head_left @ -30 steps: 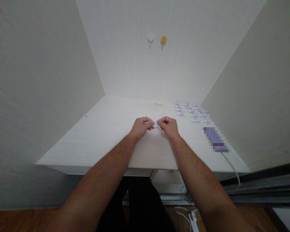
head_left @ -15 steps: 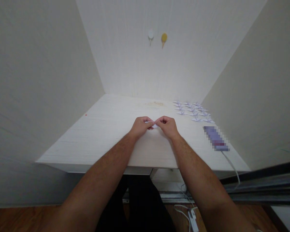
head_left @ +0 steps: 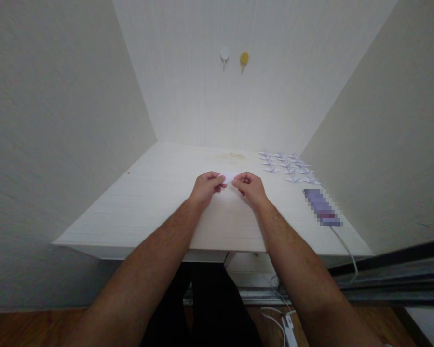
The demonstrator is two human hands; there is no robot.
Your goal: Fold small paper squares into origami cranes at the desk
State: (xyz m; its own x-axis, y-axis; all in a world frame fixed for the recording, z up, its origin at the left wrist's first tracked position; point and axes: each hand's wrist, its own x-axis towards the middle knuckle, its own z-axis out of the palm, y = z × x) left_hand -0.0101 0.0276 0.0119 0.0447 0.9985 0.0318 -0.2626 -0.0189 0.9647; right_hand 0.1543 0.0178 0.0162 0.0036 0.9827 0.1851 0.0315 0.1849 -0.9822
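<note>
A small piece of white folded paper (head_left: 229,178) is held between my two hands, above the middle of the white desk (head_left: 159,207). My left hand (head_left: 209,187) pinches its left end, thumb on top. At the paper's right edge, my right hand (head_left: 249,185) has thumb and forefinger closed on it. The fingers hide part of the paper, so its exact fold cannot be made out. Several white paper cranes (head_left: 288,171) stand in rows at the desk's back right.
A phone-like device (head_left: 321,207), blurred out, lies at the right with a white cable (head_left: 345,243) running over the desk edge. Side walls enclose the desk. Two hooks, one white (head_left: 224,54) and one yellow (head_left: 244,59), are on the back wall. A power strip (head_left: 289,330) rests on the floor.
My hands have moved slightly apart, the left one leftward. More of the white paper now shows between them, turned with its far edge up. The cranes and the device stay put.
</note>
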